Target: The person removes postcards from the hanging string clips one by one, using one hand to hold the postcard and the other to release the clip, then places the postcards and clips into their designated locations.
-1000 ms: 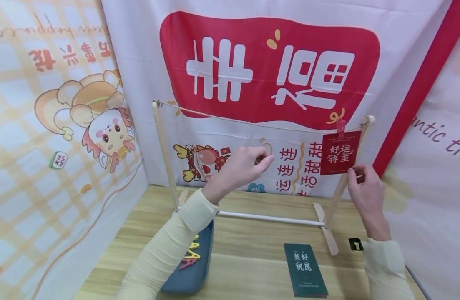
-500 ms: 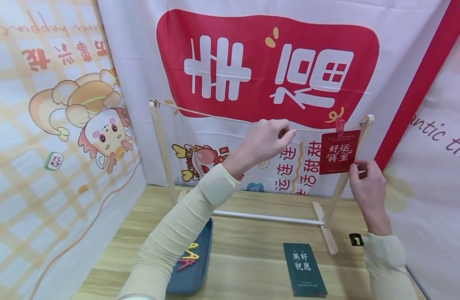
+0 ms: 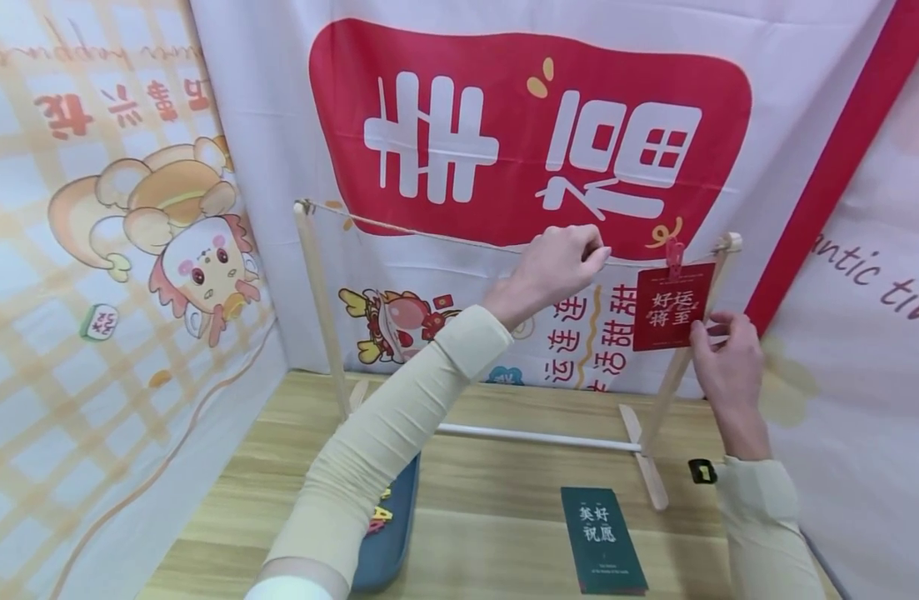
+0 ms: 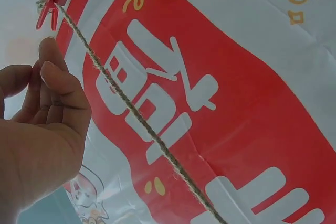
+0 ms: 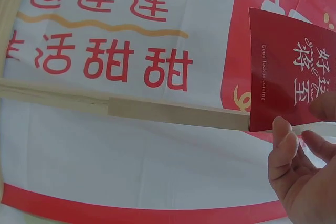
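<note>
A red card with white characters hangs from the twine, held by a red clip. My right hand is at the card's lower right edge, its fingers bent and apart; in the right wrist view the fingertips overlap the card, though contact is hard to tell. My left hand is raised near the twine, left of the card, with loosely curled fingers and nothing visible in them. In the left wrist view, the clip's handles lie just beyond those fingers.
The twine spans a wooden frame with a white lower bar. A green card lies on the wooden table. Partly behind my left sleeve is a blue tray with yellow and red clips. A dark tag lies by my right sleeve.
My left hand has moved right and upward along the twine toward the clipped red card. My right hand stays at the card's edge. The left sleeve now covers more of the tray.
</note>
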A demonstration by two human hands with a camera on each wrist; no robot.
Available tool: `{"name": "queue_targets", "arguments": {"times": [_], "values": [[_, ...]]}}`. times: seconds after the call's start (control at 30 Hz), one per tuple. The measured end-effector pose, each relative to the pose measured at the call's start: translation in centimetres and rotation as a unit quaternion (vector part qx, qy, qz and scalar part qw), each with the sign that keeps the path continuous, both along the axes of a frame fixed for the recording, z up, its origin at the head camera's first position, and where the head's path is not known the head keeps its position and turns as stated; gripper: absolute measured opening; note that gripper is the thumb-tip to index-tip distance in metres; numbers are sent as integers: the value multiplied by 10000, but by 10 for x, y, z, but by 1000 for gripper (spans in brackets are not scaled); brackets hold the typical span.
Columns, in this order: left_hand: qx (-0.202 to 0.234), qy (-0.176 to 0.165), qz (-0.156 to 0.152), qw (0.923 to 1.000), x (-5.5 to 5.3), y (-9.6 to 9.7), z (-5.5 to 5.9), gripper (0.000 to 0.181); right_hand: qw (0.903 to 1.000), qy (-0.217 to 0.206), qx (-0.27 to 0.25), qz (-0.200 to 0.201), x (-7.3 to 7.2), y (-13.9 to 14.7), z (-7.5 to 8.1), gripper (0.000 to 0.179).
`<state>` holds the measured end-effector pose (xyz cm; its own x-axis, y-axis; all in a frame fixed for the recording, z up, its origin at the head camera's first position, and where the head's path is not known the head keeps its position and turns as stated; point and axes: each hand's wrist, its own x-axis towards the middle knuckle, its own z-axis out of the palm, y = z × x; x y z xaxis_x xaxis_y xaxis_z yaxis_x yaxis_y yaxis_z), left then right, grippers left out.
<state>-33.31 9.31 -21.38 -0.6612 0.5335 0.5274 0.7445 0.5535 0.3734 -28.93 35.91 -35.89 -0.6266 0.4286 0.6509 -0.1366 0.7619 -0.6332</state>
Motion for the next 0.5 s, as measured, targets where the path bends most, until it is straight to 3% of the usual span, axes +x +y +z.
{"name": "queue_targets", "arguments": {"times": [0.27,0.5], "values": [[105,-69,175,9998,4,32,11,22,9993,-374,-69,-10,-1,-2,-2,45],[645,-598,351,9955,10,55,19,28,9987,-450,-174,-133,-4,-4,-8,45]]}}
